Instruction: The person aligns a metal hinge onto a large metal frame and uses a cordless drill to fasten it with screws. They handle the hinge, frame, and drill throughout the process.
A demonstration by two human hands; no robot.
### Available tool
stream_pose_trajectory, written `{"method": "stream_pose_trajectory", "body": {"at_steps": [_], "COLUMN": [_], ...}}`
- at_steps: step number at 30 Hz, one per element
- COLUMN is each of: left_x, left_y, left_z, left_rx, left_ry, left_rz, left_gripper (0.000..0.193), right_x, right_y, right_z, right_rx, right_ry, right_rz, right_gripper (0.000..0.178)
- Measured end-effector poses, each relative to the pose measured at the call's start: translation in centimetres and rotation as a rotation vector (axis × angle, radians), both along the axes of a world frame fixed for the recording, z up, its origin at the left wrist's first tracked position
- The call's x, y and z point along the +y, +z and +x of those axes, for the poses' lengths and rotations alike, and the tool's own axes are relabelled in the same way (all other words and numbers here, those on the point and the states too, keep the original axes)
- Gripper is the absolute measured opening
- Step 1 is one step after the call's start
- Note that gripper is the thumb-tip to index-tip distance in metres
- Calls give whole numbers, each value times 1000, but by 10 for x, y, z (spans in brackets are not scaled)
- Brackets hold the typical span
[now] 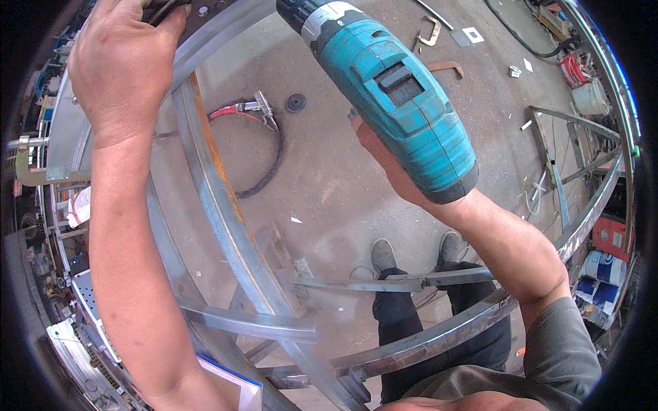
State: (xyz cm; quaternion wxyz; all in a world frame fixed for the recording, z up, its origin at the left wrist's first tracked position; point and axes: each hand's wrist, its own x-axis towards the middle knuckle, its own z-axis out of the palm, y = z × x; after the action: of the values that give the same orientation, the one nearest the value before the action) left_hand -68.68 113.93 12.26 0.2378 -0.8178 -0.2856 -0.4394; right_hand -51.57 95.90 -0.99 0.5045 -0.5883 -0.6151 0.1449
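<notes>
My right hand (391,161) is wrapped round the grip of a teal and black cordless drill (404,103), raised in front of me and pointing up and left. The drill's body hides most of the fingers, and its tip is cut off by the upper edge. At the top left, my left hand (123,68) is closed, its thumb against a thin dark piece (163,9). What that piece is, I cannot make out. The hand is beside a grey steel bar (216,34); its other fingertips are out of sight.
Steel tubes (226,205) form a frame at my left, and a bar (439,346) crosses close before my legs. On the floor lie a red and silver tool (257,108) with a black cable, a black disc (295,103) and a C-clamp (430,32). A triangular metal frame (576,116) is at right.
</notes>
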Motion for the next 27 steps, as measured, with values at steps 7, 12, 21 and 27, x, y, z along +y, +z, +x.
{"method": "stream_pose_trajectory", "body": {"at_steps": [7, 12, 21, 27], "left_x": [7, 12, 11, 18], "left_y": [1, 2, 0, 1], "left_z": [-3, -4, -1, -10], "left_rx": [18, 30, -26, 62], "left_ry": [-29, -28, -77, 79], "left_rz": [30, 16, -15, -20], "left_gripper": [24, 24, 24, 21], "right_x": [1, 4, 3, 4], "right_y": [1, -2, 1, 2], "right_z": [2, 3, 4, 5], "right_rx": [14, 34, 27, 27], "right_ry": [7, 4, 24, 29], "right_rz": [-20, 37, -13, -23], "right_gripper": [49, 49, 50, 50]}}
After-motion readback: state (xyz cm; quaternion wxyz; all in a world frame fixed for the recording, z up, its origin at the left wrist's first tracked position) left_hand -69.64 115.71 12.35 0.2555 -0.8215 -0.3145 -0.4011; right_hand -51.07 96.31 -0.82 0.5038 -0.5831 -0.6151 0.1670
